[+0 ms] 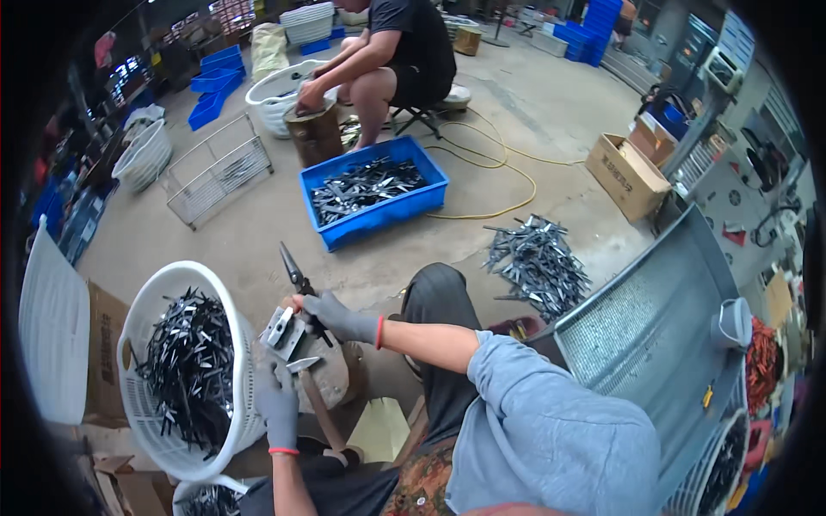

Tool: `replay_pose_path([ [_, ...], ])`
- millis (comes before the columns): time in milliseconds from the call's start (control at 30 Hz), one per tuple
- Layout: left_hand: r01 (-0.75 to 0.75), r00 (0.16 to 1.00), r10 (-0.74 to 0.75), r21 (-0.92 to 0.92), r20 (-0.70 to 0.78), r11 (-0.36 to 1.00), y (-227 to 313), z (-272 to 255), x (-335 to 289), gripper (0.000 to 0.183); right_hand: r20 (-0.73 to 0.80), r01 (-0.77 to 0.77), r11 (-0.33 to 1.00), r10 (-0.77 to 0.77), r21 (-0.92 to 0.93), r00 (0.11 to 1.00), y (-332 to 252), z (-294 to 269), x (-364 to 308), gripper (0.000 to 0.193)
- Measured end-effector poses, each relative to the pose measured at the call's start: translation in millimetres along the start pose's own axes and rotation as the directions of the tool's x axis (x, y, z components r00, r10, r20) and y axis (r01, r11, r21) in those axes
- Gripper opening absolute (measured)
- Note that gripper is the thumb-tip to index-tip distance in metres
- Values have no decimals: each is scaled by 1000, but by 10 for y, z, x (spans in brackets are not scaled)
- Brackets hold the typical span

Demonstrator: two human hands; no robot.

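Person's two gloved hands at a wooden stump (337,375), seen from above. The right hand (340,318) is closed around a dark pointed tool (297,273), whose tip projects forward and slightly left of the hand; the glove covers the grip, so most of the curled fingers cannot be distinguished. The right forearm enters from the right, nearly level, with its light blue sleeve (551,404) pushed up to the elbow.

The left hand (277,404) points forward, its forearm rising from the lower edge. Its fingertips lie close to a metal block (282,334) just ahead, on the stump; whether they touch it, or grip anything, cannot be told. Right of these fingers, a pointed metal piece (303,365) lies near a wooden handle (320,408); their junction is unclear.

Left of the left hand stands a white basket (249,413) of dark metal pieces (189,361), too tangled to separate. Beyond the right hand are a blue tub (387,217) and, ahead to its right, a loose pile (540,265). Farther forward sits a co-worker (422,43), head cut off.
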State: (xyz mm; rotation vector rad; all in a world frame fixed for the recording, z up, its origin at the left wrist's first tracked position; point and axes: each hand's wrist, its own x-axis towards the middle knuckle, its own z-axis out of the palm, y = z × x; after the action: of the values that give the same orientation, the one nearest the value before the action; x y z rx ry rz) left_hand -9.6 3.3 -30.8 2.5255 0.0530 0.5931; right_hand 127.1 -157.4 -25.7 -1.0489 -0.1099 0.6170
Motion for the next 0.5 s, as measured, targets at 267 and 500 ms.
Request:
replay_pose_path([
  [267, 90, 991, -84, -53, 101, 995, 137, 46, 232, 25, 85, -23, 989, 10, 148, 996, -112, -60, -207, 30],
  [500, 40, 998, -40, 5, 51, 999, 363, 43, 417, 23, 149, -199, 969, 177, 149, 973, -30, -143, -224, 32],
])
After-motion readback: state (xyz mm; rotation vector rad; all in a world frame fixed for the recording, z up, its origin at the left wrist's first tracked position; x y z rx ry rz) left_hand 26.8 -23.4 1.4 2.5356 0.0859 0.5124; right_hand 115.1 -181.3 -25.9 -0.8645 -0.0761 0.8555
